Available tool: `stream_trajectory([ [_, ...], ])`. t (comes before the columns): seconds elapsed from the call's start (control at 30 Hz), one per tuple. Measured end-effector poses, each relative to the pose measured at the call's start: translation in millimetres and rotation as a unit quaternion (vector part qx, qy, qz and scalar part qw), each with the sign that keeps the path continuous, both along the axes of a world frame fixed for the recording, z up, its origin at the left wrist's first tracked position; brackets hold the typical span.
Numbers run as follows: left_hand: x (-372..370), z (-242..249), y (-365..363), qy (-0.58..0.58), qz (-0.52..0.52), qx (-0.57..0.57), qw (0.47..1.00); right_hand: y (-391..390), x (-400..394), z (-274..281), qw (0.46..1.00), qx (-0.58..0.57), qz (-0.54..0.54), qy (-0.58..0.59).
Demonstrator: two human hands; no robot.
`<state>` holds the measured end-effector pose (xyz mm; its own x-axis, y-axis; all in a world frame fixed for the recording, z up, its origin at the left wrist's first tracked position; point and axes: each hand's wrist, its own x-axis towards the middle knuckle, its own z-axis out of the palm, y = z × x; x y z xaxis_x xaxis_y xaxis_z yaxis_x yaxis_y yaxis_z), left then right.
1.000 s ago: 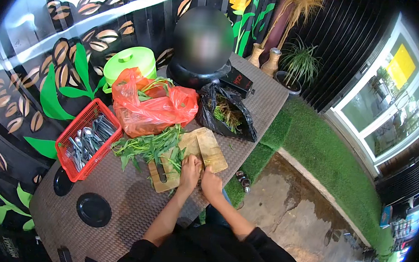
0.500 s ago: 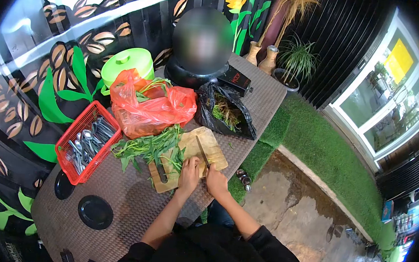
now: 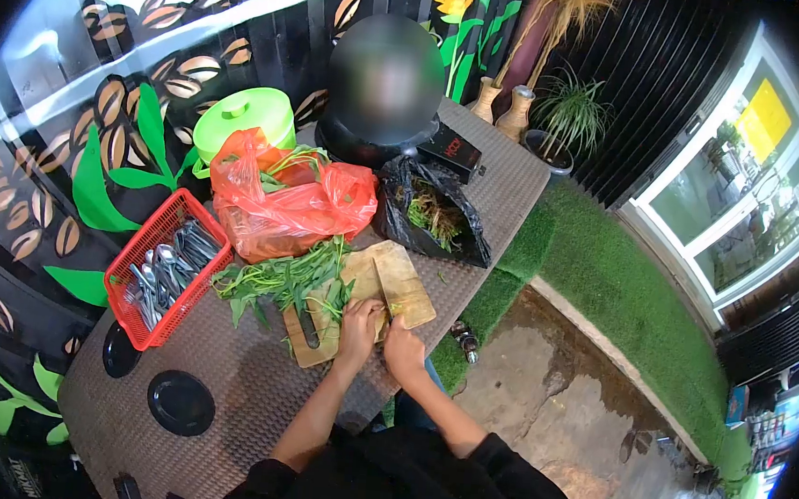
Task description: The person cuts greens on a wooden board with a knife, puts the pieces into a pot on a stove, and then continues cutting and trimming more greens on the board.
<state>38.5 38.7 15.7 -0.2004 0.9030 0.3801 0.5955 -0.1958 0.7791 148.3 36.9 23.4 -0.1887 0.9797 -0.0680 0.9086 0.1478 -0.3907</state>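
Leafy greens (image 3: 296,281), limp and light, lie on the cutting board (image 3: 405,292) near the bench's front edge; left hand (image 3: 359,326) fingers clamp stems, right hand (image 3: 401,345) grips the knife (image 3: 387,291).

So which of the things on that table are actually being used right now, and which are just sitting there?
In use:
left hand, pressing greens down
right hand, gripping the knife
leafy greens
wooden cutting board

Lying about:
red basket of spoons
orange bag
black bag
green lidded pot
black plates
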Motion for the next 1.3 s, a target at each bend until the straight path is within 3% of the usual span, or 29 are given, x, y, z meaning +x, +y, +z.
stream_trajectory([
  [0.13,1.5,-4.2,0.4,-0.032,-0.008,0.001,0.999,18.6,8.3,0.0,0.998,0.021,0.056,-0.007],
  [0.23,0.8,-3.3,0.4,-0.037,0.011,0.009,0.999,0.2,3.4,-8.7,1.0,0.015,0.009,-0.023],
  [0.47,0.8,-5.6,-0.7,-0.013,0.021,0.01,1.0,9.0,2.4,0.3,0.998,0.044,0.043,0.027],
  [0.53,0.2,-10.7,1.7,-0.053,0.017,0.018,0.998,-10.2,-1.3,-5.8,0.999,0.017,0.009,-0.04],
  [0.67,1.7,-6.7,-1.5,-0.031,0.009,-0.001,0.999,11.7,1.5,-21.9,0.992,0.099,0.059,-0.042],
  [0.8,1.5,1.0,-10.9,0.04,0.015,0.01,0.999,-8.5,9.7,-9.3,0.992,0.104,0.052,-0.042],
  [0.87,2.9,-1.5,-11.6,0.04,0.007,0.021,0.999,-21.3,17.3,15.3,1.0,-0.019,0.002,0.01],
  [0.97,0.3,2.7,-7.7,-0.02,-0.025,-0.012,0.999,-9.9,22.5,3.5,0.999,-0.032,0.011,0.011],
  [1.03,1.1,4.8,-1.1,-0.119,-0.047,-0.024,0.991,-1.4,24.6,9.7,0.999,-0.03,0.026,0.004],
  [1.13,-1.6,8.4,4.4,-0.029,-0.021,0.025,0.999,13.8,28.1,20.3,0.999,-0.037,0.039,0.01],
  [1.3,-1.9,3.0,1.5,0.02,-0.004,0.005,1.0,14.3,35.5,27.6,0.997,-0.018,0.08,-0.002],
])
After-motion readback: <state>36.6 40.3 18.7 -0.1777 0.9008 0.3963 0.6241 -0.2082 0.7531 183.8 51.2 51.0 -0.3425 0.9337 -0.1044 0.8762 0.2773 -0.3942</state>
